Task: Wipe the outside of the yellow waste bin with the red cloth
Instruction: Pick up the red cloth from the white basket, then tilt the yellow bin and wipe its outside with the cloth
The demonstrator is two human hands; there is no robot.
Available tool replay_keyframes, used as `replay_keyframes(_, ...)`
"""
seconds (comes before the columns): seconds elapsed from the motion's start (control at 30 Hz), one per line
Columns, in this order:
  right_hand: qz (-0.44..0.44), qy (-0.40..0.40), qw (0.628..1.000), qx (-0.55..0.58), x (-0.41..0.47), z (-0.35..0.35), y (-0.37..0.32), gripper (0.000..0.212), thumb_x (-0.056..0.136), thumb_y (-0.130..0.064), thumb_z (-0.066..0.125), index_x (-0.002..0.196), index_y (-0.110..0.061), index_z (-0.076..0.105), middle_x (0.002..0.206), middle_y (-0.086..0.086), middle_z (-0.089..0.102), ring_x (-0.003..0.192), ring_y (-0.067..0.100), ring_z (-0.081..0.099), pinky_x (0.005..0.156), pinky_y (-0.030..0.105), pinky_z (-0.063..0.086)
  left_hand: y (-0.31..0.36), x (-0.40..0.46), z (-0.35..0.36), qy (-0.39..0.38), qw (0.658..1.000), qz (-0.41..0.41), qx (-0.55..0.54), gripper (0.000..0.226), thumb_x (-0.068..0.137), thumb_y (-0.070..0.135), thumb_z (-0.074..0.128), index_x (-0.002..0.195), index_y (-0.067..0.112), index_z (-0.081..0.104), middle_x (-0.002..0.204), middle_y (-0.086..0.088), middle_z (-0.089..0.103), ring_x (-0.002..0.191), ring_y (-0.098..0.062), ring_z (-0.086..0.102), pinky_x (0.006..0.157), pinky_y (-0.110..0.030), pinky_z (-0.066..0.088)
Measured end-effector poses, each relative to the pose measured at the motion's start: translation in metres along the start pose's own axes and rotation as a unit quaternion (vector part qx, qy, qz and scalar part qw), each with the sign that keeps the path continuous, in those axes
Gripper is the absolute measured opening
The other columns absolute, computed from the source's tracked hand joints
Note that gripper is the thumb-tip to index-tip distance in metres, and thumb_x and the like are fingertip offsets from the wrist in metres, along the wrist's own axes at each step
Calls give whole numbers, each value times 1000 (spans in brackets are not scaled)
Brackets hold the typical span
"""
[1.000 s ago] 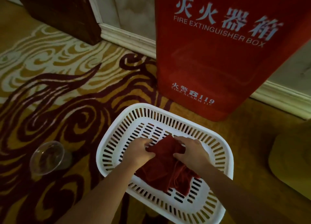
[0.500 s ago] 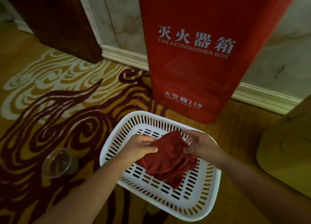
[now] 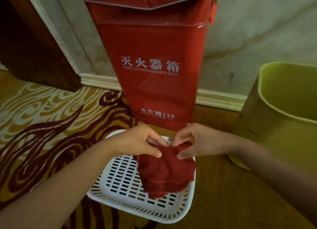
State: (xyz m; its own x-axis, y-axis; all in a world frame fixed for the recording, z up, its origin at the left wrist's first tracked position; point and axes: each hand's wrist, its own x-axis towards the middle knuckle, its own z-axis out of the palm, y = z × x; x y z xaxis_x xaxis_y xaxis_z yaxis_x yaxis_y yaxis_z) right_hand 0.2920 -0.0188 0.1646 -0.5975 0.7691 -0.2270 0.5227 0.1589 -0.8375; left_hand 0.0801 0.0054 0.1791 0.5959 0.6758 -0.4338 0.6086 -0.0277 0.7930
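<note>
Red cloth (image 3: 165,173): soft, light, limp; I am pinching its top edge with left hand (image 3: 139,141) and right hand (image 3: 193,141), above white basket (image 3: 137,210).

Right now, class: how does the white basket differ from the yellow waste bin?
The white basket is shallow with slotted walls and floor; the yellow waste bin is tall and solid-walled. The basket lies below the red cloth; the bin stands to the right, untouched. Both sit open-topped on the floor.
</note>
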Motion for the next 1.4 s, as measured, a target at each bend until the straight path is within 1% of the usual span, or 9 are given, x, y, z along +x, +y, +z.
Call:
replay_keyframes(0.13, 30, 7, 999, 31, -30, -4, -1, 20, 79, -11, 71, 71, -22, 56, 55, -8, 55, 49, 0, 44, 47, 14, 34, 19, 12, 15, -33, 999, 15, 29, 25, 67, 13, 75, 84, 32, 72, 82, 19, 73, 90, 6, 64, 73, -7, 47)
replay_keyframes(0.27, 71, 22, 996, 47, -65, -4, 7, 21, 79, -10, 70, 87, -25, 57, 79, 27, 66, 64, 20, 55, 56, 35, 45, 36, 28, 32, -73, 997, 17, 3, 24, 68, 6, 74, 86, 22, 73, 80, 7, 76, 81, -5, 69, 69, -14, 52)
replay_keyframes(0.4, 116, 50, 988, 83, -108, -12, 19, 25, 80, -3, 67, 103, -14, 65, 65, -10, 70, 56, 0, 60, 51, 16, 49, 73, 46, 57, -103, 993, 56, 31, 22, 70, 3, 72, 85, 19, 72, 79, 1, 75, 74, -3, 68, 67, -15, 53)
replay_keyframes(0.57, 163, 117, 971, 134, -165, -22, 34, 35, 80, -4, 67, 112, -18, 63, 90, 13, 74, 61, 5, 59, 52, 18, 45, 156, 70, 67, 0, 980, 194, 36, 28, 72, -5, 67, 97, 8, 66, 89, -4, 70, 73, 0, 66, 66, -12, 53)
replay_keyframes(0.7, 194, 168, 948, 189, -207, -17, 48, 35, 79, -7, 69, 107, -27, 64, 50, -16, 63, 43, -4, 49, 42, 8, 33, 222, 91, 96, 26, 931, 322, 172, 36, 70, 11, 72, 101, 26, 64, 98, 4, 69, 88, 4, 63, 82, -14, 50)
replay_keyframes(0.83, 216, 240, 908, 268, -246, -9, 60, 35, 77, -9, 72, 104, -30, 67, 72, 1, 72, 61, 10, 61, 49, 19, 44, 249, 119, 133, -58, 891, 277, 354, 49, 72, 14, 70, 119, 17, 58, 116, -4, 66, 100, -10, 62, 91, -25, 48)
replay_keyframes(0.93, 219, 268, 882, 319, -271, -1, 64, 38, 76, -7, 72, 109, -25, 66, 95, 16, 74, 93, 34, 68, 83, 47, 52, 256, 132, 142, -61, 855, 290, 426, 26, 75, 9, 64, 99, 16, 69, 100, -4, 73, 79, -4, 62, 73, -17, 46)
replay_keyframes(1.17, 195, 313, 843, 392, -319, 9, 61, 39, 79, -2, 67, 113, -20, 66, 98, 18, 73, 91, 27, 71, 77, 35, 58, 264, 133, 148, -110, 808, 280, 507, 24, 76, 11, 62, 99, 14, 69, 99, -4, 73, 78, -5, 60, 72, -19, 45)
replay_keyframes(1.4, 147, 433, 760, 462, -362, -7, 61, 44, 68, -3, 66, 110, -17, 67, 102, 15, 73, 92, 29, 70, 69, 39, 60, 297, 140, 140, -32, 879, 274, 389, 23, 76, 7, 63, 98, 6, 70, 90, -4, 73, 70, -1, 61, 72, -16, 47)
